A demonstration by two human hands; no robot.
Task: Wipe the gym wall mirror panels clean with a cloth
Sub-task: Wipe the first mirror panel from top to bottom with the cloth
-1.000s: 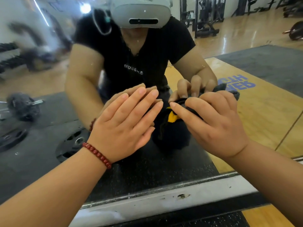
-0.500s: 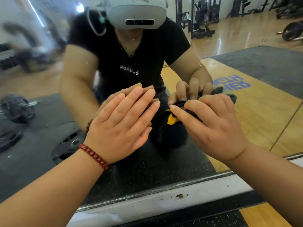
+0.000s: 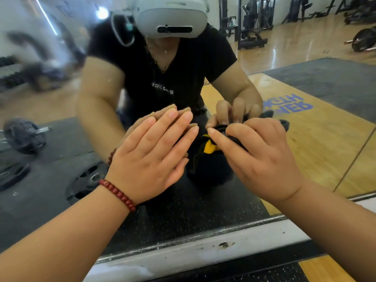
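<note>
The wall mirror panel (image 3: 317,139) fills most of the view and reflects me crouched before it. My left hand (image 3: 150,157), with a red bead bracelet at the wrist, lies flat against the glass with straight fingers. Just to its right, my right hand (image 3: 262,159) grips a dark cloth (image 3: 284,124) and presses it to the mirror, its index finger stretched out to the left. Most of the cloth is hidden under that hand; only dark edges show past my knuckles and beside the thumb.
The mirror's metal lower edge (image 3: 183,239) sits above a white baseboard (image 3: 203,253). A vertical seam between panels (image 3: 358,153) runs at the right. Reflected in the glass are weight plates, a barbell, gym machines and wooden flooring. Black rubber mat lies below.
Both hands keep their places on the glass; the whole view has drifted slightly left between frames. The grip on the cloth is unchanged.
</note>
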